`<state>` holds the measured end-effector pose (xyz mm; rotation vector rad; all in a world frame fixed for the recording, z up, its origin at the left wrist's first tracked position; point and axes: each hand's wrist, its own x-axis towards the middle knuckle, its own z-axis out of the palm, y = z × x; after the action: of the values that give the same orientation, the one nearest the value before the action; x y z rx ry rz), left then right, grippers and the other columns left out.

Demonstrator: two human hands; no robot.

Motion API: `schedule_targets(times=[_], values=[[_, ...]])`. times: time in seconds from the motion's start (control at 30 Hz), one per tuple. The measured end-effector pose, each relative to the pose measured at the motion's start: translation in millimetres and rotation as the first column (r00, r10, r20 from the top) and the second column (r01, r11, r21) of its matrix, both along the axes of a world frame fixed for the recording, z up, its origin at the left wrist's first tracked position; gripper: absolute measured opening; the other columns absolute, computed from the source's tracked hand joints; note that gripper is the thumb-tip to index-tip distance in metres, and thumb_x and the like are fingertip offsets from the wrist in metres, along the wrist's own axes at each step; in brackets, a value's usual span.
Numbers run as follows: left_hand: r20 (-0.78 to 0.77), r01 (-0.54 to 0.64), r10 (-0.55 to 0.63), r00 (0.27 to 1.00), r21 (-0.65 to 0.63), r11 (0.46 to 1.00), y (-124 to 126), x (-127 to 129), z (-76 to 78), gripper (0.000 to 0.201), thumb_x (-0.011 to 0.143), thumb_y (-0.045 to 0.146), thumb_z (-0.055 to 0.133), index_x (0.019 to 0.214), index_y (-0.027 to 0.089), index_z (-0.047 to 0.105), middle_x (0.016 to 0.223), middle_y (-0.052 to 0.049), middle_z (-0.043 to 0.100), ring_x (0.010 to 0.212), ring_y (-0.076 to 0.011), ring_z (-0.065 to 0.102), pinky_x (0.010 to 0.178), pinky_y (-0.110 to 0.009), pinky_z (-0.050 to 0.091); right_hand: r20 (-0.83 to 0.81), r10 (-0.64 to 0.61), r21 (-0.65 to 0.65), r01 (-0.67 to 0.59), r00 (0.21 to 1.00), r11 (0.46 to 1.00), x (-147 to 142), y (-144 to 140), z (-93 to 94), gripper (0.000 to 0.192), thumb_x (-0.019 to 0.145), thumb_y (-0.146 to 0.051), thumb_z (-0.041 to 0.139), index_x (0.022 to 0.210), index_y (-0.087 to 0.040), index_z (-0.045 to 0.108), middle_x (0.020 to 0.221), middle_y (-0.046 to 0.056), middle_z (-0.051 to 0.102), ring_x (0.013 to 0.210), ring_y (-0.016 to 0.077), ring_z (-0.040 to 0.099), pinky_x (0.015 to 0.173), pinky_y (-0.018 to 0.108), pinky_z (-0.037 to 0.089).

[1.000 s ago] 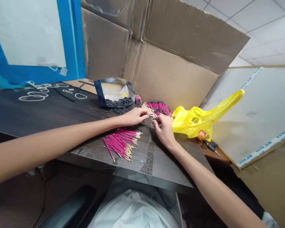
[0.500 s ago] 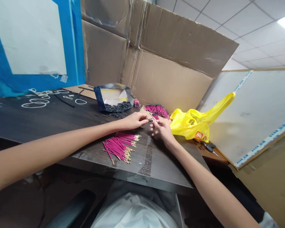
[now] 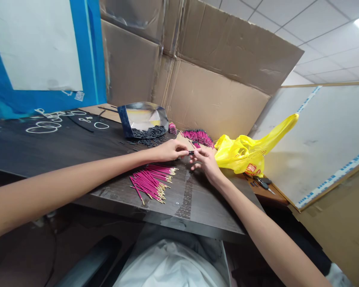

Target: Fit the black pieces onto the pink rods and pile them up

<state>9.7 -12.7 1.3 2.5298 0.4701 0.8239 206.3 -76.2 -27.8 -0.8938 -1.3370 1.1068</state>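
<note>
Above the dark table, my left hand [image 3: 177, 150] and my right hand [image 3: 206, 162] meet fingertip to fingertip. Both pinch at a short black tube [image 3: 191, 152], one from each side; whether it is one piece or several I cannot tell. My right hand's lower fingers are loosely curled. Below my left forearm lies a spread of magenta wires [image 3: 148, 183] with gold-coloured tips pointing right. Behind my left hand, an open bag [image 3: 125, 121] lies on its side, with many short black tubes [image 3: 151, 133] in its mouth and spilled in front.
Magenta wires with black ends [image 3: 198, 137] are piled on cardboard behind my hands. A yellow plastic bag [image 3: 242, 155] stands at the right, with keys [image 3: 263, 183] beside it. Pale rubber bands [image 3: 43, 127] lie at the left. Tall cardboard [image 3: 215, 95] closes off the back.
My fingertips have come slightly closer together around the black tube, which now bridges both hands. The view has shifted a little; the piles and bags stay where they were.
</note>
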Motion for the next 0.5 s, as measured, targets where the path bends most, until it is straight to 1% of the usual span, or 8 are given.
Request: schedule_targets(times=[0.07,0.13,0.3,0.4,0.5], values=[[0.001,-0.011,0.011,1.000,0.028,1.000,-3,1,0.8,0.031,0.095,0.034,0.054,0.088,0.012,0.074,0.066,0.000,0.058,0.064,-0.0115,0.047,0.066,-0.025,0.034,0.051,-0.011,0.043,0.008,0.999,0.999,0,1,-0.7,0.044,0.070,-0.057,0.081,0.085,-0.020,0.063,0.080,0.002,0.065,0.067,0.0145,0.062,0.050,0.025,0.056],[-0.001,-0.024,0.024,1.000,0.049,0.999,-6,2,2.0,0.032,0.095,0.034,0.054,0.085,0.011,0.073,0.065,0.001,0.057,0.063,-0.0112,0.046,0.065,-0.025,0.034,0.128,-0.048,0.108,0.034,0.991,0.994,1,3,-1.4,0.044,0.071,-0.059,0.080,0.084,-0.020,0.062,0.076,0.001,0.063,0.065,0.0153,0.061,0.049,0.026,0.055],[-0.039,-0.073,0.074,0.996,0.038,0.997,-11,4,3.8,0.036,0.095,0.038,0.054,0.076,0.011,0.070,0.066,0.000,0.057,0.062,-0.0112,0.047,0.062,-0.024,0.034,0.303,-0.230,0.255,0.154,0.925,0.955,5,5,-1.0,0.038,0.080,-0.057,0.070,0.080,-0.021,0.060,0.066,-0.002,0.060,0.056,0.0143,0.057,0.053,0.029,0.054],[-0.049,-0.112,0.112,0.992,0.007,0.994,-9,3,4.2,0.039,0.094,0.042,0.054,0.073,0.012,0.068,0.063,0.000,0.057,0.059,-0.0106,0.048,0.060,-0.024,0.034,0.321,-0.319,0.318,0.216,0.892,0.923,9,5,2.3,0.033,0.083,-0.054,0.067,0.081,-0.021,0.061,0.066,-0.001,0.061,0.057,0.0150,0.058,0.054,0.029,0.052],[-0.054,-0.129,0.127,0.991,-0.048,0.990,-7,0,5.4,0.042,0.093,0.044,0.056,0.068,0.013,0.065,0.058,0.001,0.056,0.055,-0.0098,0.048,0.056,-0.023,0.033,0.293,-0.352,0.336,0.249,0.889,0.908,11,3,6.8,0.032,0.083,-0.053,0.067,0.082,-0.021,0.062,0.066,-0.001,0.061,0.057,0.0152,0.058,0.052,0.028,0.051]])
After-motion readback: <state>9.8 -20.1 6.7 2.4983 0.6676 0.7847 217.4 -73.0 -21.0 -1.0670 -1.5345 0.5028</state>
